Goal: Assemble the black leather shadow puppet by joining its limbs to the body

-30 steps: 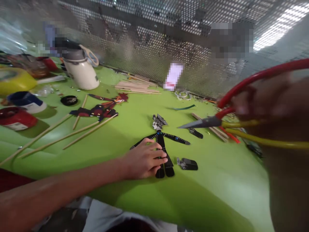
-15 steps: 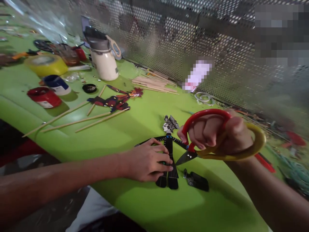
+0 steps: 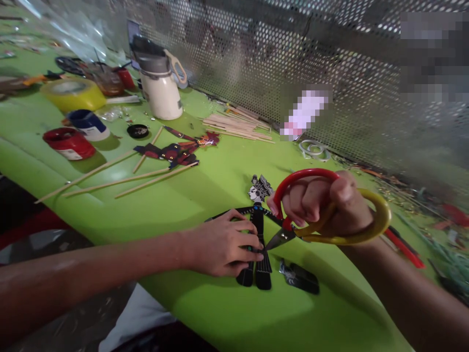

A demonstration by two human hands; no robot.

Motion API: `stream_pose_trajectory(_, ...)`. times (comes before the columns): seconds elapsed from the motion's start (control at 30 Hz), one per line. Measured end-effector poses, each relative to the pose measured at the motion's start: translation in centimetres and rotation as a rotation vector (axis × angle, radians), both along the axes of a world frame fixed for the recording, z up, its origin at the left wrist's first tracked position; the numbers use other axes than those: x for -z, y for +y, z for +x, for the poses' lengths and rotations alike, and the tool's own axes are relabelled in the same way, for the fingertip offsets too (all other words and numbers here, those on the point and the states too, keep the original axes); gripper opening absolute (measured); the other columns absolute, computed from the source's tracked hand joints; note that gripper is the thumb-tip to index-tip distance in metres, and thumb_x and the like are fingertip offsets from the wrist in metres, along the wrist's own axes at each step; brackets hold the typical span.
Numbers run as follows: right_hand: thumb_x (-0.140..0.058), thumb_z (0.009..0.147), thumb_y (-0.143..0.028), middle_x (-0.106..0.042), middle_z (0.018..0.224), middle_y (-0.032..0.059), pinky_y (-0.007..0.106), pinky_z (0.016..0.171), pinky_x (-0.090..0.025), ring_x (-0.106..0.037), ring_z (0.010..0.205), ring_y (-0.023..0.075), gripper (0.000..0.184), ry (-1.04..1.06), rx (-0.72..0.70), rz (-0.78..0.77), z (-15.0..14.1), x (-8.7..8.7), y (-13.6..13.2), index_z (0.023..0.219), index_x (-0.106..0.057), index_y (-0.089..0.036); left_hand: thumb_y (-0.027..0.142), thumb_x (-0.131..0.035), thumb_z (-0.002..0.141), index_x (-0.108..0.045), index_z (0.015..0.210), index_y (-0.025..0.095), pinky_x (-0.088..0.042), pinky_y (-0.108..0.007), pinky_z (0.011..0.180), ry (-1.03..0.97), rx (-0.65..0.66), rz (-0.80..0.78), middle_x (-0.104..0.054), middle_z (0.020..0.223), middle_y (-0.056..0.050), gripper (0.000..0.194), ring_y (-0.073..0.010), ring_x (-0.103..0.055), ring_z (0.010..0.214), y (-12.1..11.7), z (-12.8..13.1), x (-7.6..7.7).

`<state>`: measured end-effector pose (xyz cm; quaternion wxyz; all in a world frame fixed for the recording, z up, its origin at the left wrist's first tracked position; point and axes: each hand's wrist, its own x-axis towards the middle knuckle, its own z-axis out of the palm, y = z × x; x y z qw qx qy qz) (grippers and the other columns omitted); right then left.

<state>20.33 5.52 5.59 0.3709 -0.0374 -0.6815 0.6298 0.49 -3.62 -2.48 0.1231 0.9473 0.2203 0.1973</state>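
Observation:
A flat black jointed puppet (image 3: 257, 227) with a white-faced, patterned head lies on the green table. My left hand (image 3: 227, 244) rests across its body, fingers stretched out and slightly apart, covering part of the torso. In my right hand (image 3: 322, 203) is a pair of scissors (image 3: 284, 237) with one red and one yellow handle loop, gripped around the handles. The blades look closed, and their tip points down at the side of the puppet's lower body. I cannot tell if the tip touches it. A loose black cutout piece (image 3: 300, 277) lies just right of the puppet's feet.
A red-and-black puppet (image 3: 176, 154) on sticks lies at centre left. Behind it are wooden sticks (image 3: 238, 124) and a white jug (image 3: 161, 95). Paint pots, including a red pot (image 3: 68, 143), and yellow tape (image 3: 73, 94) stand left. A perforated metal panel (image 3: 238, 63) borders the table.
The scissors and my right hand have shifted slightly left. My left hand stays on the puppet. The camera view has moved a little.

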Motion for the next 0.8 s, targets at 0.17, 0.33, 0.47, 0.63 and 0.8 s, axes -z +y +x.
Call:
stream_pose_trajectory(0.17,-0.042,0.102,-0.036,-0.049,0.05,0.0007,0.036,0.067,-0.053,-0.05,0.049,0.0114,0.053,-0.02,0.01,-0.004,-0.2,-0.2,-0.1,0.055,-0.054,-0.016,0.026,-0.058,0.095,-0.069,0.116,0.023,-0.036,-0.048,0.104,-0.01,-0.005,0.008,-0.071,0.122,-0.003,0.024,-0.0252,-0.058,0.117,-0.1,0.0,-0.1)
stream_pose_trajectory(0.33,-0.044,0.1,-0.035,-0.049,0.051,0.0008,0.037,0.069,-0.052,-0.052,0.05,0.0114,0.051,-0.049,0.016,-0.014,0.0,-0.4,-0.1,0.054,-0.052,-0.015,0.027,-0.057,0.096,-0.069,0.118,0.023,-0.036,-0.048,0.105,0.008,-0.002,0.003,-0.07,0.124,-0.003,0.025,-0.0256,-0.056,0.119,0.0,-0.1,0.1)
stream_pose_trajectory(0.47,-0.045,0.1,-0.035,-0.05,0.052,0.0008,0.036,0.069,-0.051,-0.052,0.049,0.0112,0.051,-0.049,0.021,-0.016,0.2,-0.5,-0.1,0.055,-0.055,-0.015,0.028,-0.055,0.097,-0.068,0.119,0.023,-0.036,-0.05,0.104,0.006,0.002,0.008,-0.069,0.125,-0.003,0.026,-0.0263,-0.055,0.119,0.0,-0.1,0.4)
stream_pose_trajectory(0.63,-0.042,0.101,-0.033,-0.048,0.052,0.0002,0.034,0.062,-0.049,-0.052,0.048,0.0116,0.051,-0.032,0.042,-0.041,0.5,-0.4,0.2,0.057,-0.059,-0.015,0.028,-0.054,0.097,-0.068,0.117,0.023,-0.038,-0.049,0.1,0.016,0.001,0.01,-0.069,0.125,-0.003,0.025,-0.0263,-0.055,0.119,0.0,-0.1,0.3)
stream_pose_trajectory(0.8,-0.041,0.101,-0.036,-0.048,0.05,0.0007,0.036,0.063,-0.051,-0.05,0.046,0.0118,0.053,-0.034,0.063,-0.063,0.9,0.0,0.5,0.055,-0.056,-0.015,0.027,-0.056,0.097,-0.069,0.117,0.022,-0.038,-0.049,0.099,0.016,0.006,0.004,-0.069,0.125,-0.003,0.025,-0.0261,-0.055,0.119,0.1,-0.1,0.1)
